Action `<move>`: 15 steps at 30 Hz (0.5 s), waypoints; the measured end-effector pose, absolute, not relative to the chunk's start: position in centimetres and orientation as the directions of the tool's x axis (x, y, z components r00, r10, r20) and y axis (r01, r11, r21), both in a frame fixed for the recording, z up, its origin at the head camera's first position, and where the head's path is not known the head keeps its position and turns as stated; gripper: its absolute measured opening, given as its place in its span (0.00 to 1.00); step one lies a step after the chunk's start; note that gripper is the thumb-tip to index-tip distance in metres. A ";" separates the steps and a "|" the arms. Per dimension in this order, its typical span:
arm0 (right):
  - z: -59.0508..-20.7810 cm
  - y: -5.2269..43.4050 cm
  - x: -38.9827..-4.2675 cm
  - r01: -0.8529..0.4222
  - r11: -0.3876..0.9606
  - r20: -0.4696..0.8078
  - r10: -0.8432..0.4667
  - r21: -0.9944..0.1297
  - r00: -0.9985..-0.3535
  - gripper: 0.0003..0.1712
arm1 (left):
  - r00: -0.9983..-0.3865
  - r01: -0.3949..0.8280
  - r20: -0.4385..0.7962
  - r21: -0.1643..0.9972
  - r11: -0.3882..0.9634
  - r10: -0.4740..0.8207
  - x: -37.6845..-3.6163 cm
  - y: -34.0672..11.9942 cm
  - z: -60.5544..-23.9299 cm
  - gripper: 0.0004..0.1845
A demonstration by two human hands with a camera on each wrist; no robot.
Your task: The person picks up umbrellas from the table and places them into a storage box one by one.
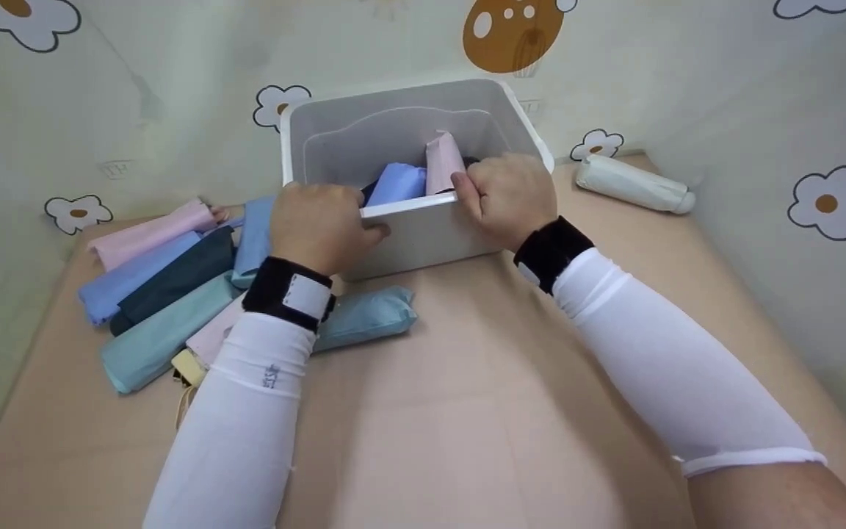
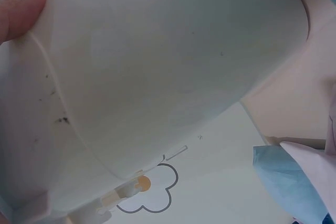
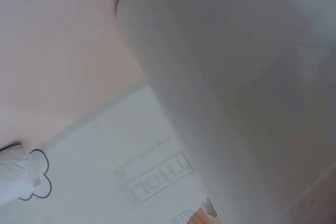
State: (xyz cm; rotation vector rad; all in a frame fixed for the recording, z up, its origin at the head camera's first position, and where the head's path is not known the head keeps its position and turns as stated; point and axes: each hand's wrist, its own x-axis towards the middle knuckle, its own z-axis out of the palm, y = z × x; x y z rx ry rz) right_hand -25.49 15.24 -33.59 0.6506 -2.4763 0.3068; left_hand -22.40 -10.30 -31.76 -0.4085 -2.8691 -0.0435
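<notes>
Head view: both hands grip the near rim of the white bin (image 1: 423, 242) at frame centre, left hand (image 1: 316, 224) & right hand (image 1: 507, 195) w/ fingers curled over the edge. Blue umbrella (image 1: 397, 184) and pink umbrella (image 1: 443, 162) stand inside. Looks like repositioning the bin; next move needs a steady two-handed pull. Sleeve print (image 1: 270, 376) too small to read; right wrist view shows mirrored wall lettering (image 3: 157, 177), unclear.

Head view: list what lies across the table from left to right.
Pile of folded umbrellas → left hand → white bin → right hand → cream folded umbrella.
</notes>
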 end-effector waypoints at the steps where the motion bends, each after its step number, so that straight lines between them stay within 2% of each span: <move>1: -33.6 15.2 -25.5 -0.510 0.857 0.569 -0.386 -0.070 -0.726 0.34 | -0.932 0.278 0.240 -0.007 0.961 0.271 -22.4 -10.3 -31.8 0.26; 7: -33.8 15.2 -25.4 -0.506 0.862 0.579 -0.392 -0.042 -0.715 0.34 | -0.935 0.277 0.231 -0.003 0.961 0.270 -22.2 -10.4 -31.7 0.26; 15: -34.0 16.6 -25.7 -0.528 0.849 0.582 -0.416 -0.027 -0.698 0.32 | -0.923 0.311 0.268 0.093 0.946 0.278 -22.2 -10.7 -31.8 0.25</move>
